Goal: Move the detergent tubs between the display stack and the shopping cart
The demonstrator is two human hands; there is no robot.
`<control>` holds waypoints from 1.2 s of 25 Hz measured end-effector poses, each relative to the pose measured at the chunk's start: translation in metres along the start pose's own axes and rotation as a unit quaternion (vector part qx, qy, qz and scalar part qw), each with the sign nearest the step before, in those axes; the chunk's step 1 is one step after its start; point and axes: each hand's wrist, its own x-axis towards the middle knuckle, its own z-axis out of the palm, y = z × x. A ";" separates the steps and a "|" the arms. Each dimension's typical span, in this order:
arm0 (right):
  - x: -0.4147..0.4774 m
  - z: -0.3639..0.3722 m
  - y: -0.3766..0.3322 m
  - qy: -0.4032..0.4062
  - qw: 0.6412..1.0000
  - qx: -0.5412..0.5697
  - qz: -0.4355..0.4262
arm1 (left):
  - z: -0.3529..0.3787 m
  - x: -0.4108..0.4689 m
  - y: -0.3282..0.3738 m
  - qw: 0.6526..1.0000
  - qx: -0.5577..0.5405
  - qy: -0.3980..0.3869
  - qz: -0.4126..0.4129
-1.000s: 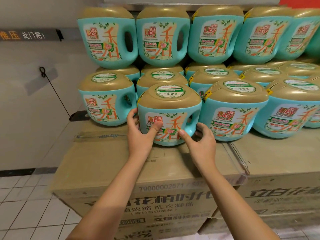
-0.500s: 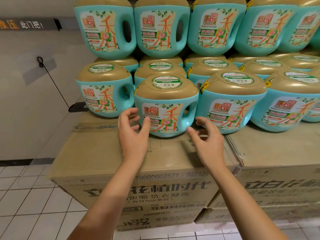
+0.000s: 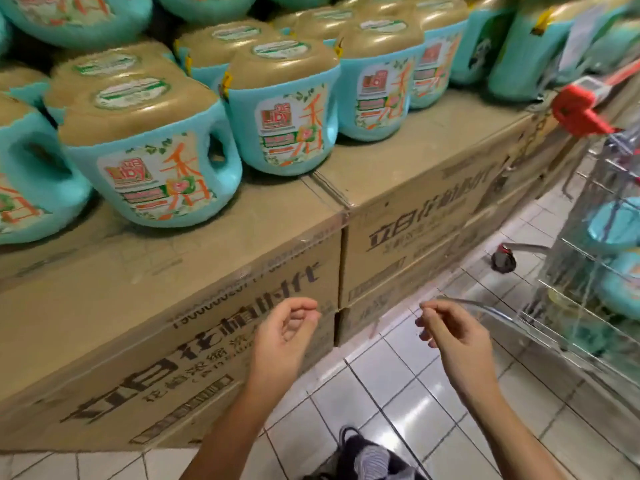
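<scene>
Several teal detergent tubs with gold lids stand stacked on cardboard cases (image 3: 194, 306). The nearest tub (image 3: 152, 161) sits by the case's front edge, another tub (image 3: 287, 112) to its right. My left hand (image 3: 284, 334) hangs in front of the cases, fingers loosely curled, holding nothing. My right hand (image 3: 450, 337) hangs beside it over the floor, also loosely curled and empty. The wire shopping cart (image 3: 588, 271) stands at the right with teal tubs (image 3: 613, 223) inside.
White tiled floor (image 3: 381, 393) lies between the cases and the cart. The cart's red handle piece (image 3: 578, 109) sticks out near the stack's right end; a cart wheel (image 3: 504, 261) rests on the floor. A dark shoe (image 3: 360, 452) shows at the bottom.
Both hands have let go of the front tub and dropped away below the case edge. The view has swung right, bringing the cart into sight.
</scene>
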 end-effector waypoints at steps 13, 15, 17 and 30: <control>-0.117 -0.226 0.090 0.316 0.930 -0.009 0.188 | 0.237 0.008 -0.029 0.948 0.077 -0.306 -0.042; -0.112 -0.264 0.098 0.323 0.925 -0.010 0.198 | 0.288 0.010 -0.030 0.944 0.079 -0.319 -0.039; -0.100 -0.303 0.100 0.328 0.924 -0.010 0.198 | 0.337 0.011 -0.028 0.941 0.074 -0.328 -0.043; 0.056 -0.515 0.087 0.404 0.911 -0.032 0.077 | 0.612 0.078 0.060 0.927 -0.024 -0.372 0.041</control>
